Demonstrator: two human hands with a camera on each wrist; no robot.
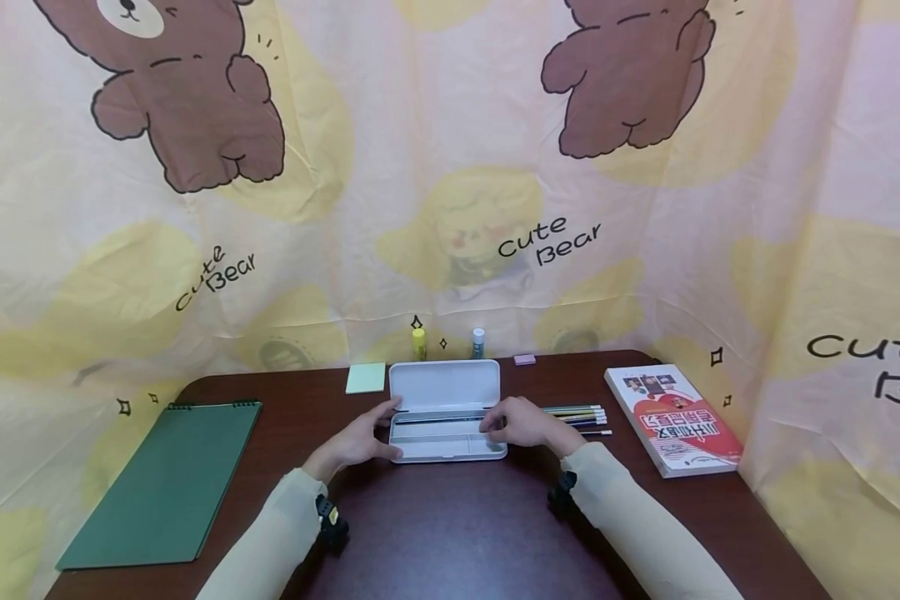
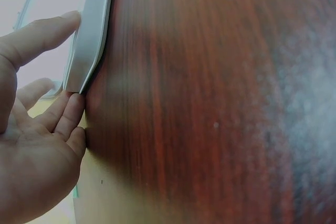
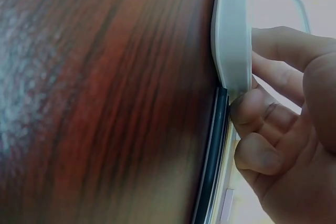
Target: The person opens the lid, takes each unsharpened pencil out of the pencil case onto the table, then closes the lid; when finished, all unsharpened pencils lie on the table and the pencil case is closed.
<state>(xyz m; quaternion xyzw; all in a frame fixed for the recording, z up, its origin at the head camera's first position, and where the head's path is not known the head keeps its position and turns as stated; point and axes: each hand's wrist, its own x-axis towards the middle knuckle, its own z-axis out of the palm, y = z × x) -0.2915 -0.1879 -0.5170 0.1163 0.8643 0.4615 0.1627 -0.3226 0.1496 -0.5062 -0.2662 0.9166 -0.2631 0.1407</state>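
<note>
A white pencil case [image 1: 429,448] lies open on the table, its lid [image 1: 444,385] tilted up at the back. My left hand [image 1: 356,437] grips the case's left end, with the thumb on the front edge [image 2: 86,35] and the other fingers round the side. Along the back compartment runs a thin dark pencil [image 1: 438,420]. My right hand [image 1: 523,423] is over the case's right end, fingers curled, and pinches the pencil's right end; the fingertips are partly hidden behind the case wall in the right wrist view. Several pencils [image 1: 588,414] lie beside the case, partly under this hand.
A green clipboard-like pad [image 1: 167,483] lies at the left, a book [image 1: 675,421] at the right. Behind the case are pale green sticky notes [image 1: 365,378], a yellow highlighter-like tube [image 1: 419,343], a glue stick [image 1: 478,343] and a pink eraser [image 1: 524,360]. A patterned curtain [image 1: 390,242] hangs behind.
</note>
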